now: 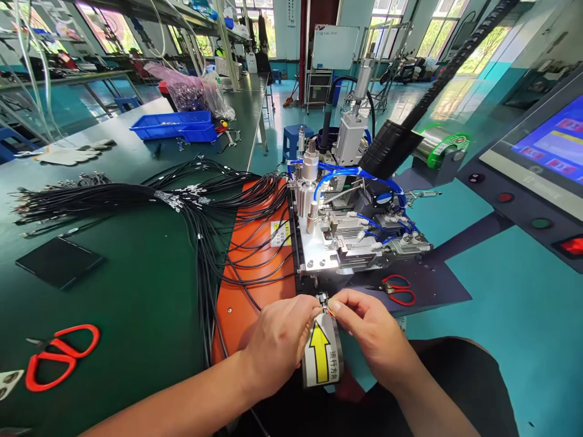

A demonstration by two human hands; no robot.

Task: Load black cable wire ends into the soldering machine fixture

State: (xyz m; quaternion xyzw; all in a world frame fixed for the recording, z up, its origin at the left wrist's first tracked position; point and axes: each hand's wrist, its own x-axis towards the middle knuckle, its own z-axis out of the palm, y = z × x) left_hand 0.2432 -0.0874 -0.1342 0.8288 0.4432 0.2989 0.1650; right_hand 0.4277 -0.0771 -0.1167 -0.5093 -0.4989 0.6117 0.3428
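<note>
Both hands pinch-tight on coloured wires

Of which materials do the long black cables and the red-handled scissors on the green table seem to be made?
Long black cables: probably rubber or soft plastic outside; they look smooth, curving loosely. Red-handled scissors: grey blades look metallic; smooth, bright red loops suggest plastic or coating.

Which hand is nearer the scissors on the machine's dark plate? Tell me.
Right. The right hand is just below and left of the scissors in the picture; the left hand is farther left, beside the yellow arrow.
</note>
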